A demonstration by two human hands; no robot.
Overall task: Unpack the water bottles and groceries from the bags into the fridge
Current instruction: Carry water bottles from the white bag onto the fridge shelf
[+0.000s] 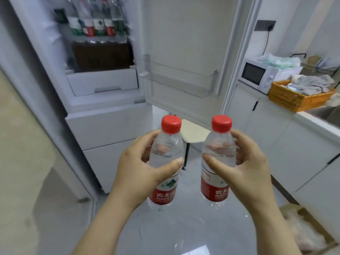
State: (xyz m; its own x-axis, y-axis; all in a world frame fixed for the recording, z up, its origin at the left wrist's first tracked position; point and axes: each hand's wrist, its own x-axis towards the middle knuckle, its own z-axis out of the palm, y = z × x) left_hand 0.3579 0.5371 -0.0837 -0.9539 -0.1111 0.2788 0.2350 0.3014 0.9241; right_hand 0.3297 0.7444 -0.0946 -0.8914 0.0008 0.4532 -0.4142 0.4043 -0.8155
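Left hand (139, 162) curled round left bottle (166, 162), right hand (244, 162) round right bottle (218, 161), both upright, red caps up.

Bottle row (95, 26) across fridge shelf.

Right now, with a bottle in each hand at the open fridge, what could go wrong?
Both hands are full: the left hand holds the left bottle, the right hand the right bottle, so neither could catch a slip. The row of bottles on the shelf looks packed; pushing more in might topple some.
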